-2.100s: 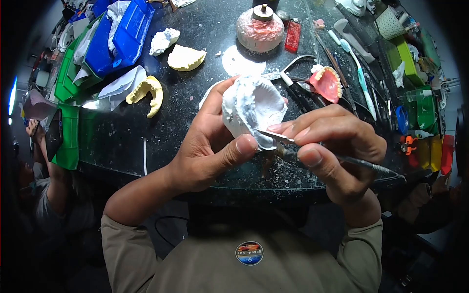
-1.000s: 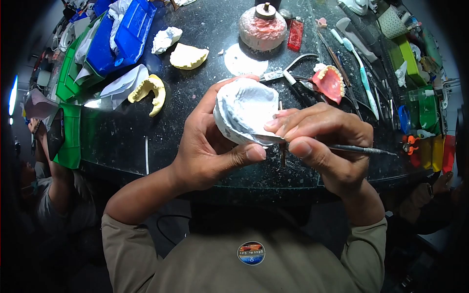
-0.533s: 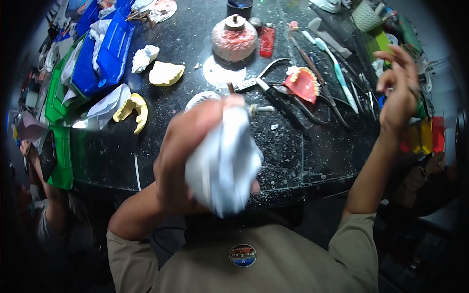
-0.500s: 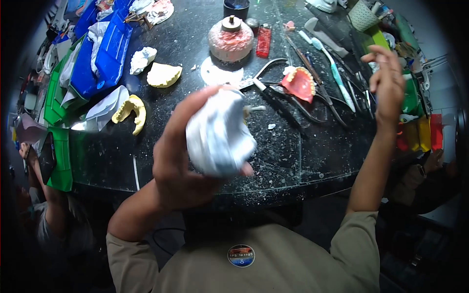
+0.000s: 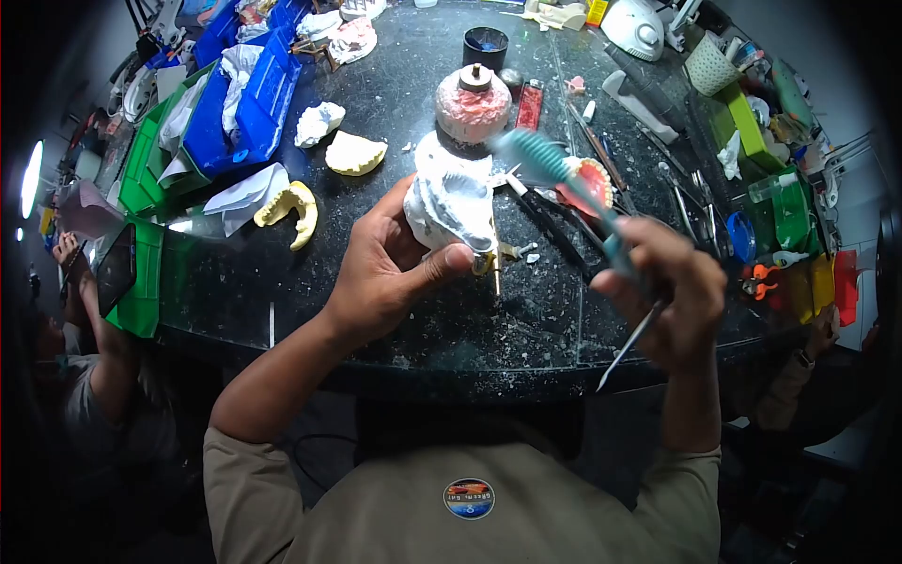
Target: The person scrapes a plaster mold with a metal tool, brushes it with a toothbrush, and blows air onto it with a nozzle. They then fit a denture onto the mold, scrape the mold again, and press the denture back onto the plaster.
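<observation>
A white plaster piece point(image 5: 449, 197) is gripped in my left hand point(image 5: 376, 263), the thumb along its lower right edge. My right hand point(image 5: 667, 291) is closed round a teal-handled toothbrush point(image 5: 540, 155), its upper end blurred by motion. A thin pointed metal tool point(image 5: 628, 348) also sticks out below that hand. Partly behind the brush lies a pink denture base with teeth point(image 5: 592, 180). Just above the plaster piece stands a round burner with pinkish wax on it point(image 5: 473, 108).
At left are yellow casts point(image 5: 355, 153), a white lump point(image 5: 319, 124), blue bins point(image 5: 263, 103) and green bins point(image 5: 141, 282). Metal tools point(image 5: 700, 202) and a blue lid point(image 5: 741, 237) lie at right. Parts of other people show at both sides, including a hand point(image 5: 66, 249).
My right hand has moved left and down and now holds the toothbrush and pointed tool. My left hand has turned the plaster piece and moved it slightly up. The camera view has shifted.
</observation>
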### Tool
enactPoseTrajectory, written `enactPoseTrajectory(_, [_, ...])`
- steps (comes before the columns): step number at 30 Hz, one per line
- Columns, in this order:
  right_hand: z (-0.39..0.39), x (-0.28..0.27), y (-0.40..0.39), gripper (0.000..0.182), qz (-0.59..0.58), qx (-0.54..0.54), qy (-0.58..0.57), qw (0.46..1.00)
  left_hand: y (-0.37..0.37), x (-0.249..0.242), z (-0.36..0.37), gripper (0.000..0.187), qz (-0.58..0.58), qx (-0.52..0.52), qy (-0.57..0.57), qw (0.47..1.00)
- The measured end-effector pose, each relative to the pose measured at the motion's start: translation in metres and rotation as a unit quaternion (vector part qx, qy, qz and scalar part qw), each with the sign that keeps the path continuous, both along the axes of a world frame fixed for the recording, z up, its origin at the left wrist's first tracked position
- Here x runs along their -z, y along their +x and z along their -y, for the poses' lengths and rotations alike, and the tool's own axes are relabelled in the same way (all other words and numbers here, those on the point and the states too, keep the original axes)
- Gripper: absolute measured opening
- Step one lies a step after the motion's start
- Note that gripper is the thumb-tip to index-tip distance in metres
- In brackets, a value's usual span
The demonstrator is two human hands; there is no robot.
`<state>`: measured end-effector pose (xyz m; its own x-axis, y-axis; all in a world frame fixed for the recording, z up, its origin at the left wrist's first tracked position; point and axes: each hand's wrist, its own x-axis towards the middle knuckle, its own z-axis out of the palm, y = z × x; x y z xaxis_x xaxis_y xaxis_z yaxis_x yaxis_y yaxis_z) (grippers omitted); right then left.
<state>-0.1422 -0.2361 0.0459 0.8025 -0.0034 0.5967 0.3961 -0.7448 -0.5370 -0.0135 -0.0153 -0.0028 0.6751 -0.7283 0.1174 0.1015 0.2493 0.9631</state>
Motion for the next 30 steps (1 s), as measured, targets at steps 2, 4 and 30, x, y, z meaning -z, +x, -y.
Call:
enactPoseTrajectory(2, [-0.009,0.013,0.000,0.035,0.028,-0.059,-0.061,0.996,-0.003,0.003,0.002,0.062,0.011,-0.012,-0.017,1.000])
enactPoseTrajectory(4, [-0.011,0.016,-0.012,0.034,-0.074,-0.059,-0.130,0.987,-0.006,0.005,0.002,0.059,0.025,-0.041,-0.056,0.997])
enactPoseTrajectory(30, [-0.157,0.038,-0.048,0.012,-0.120,-0.388,0.100,0.908,-0.129,0.054,-0.220,0.067,-0.200,-0.211,-0.234,0.928])
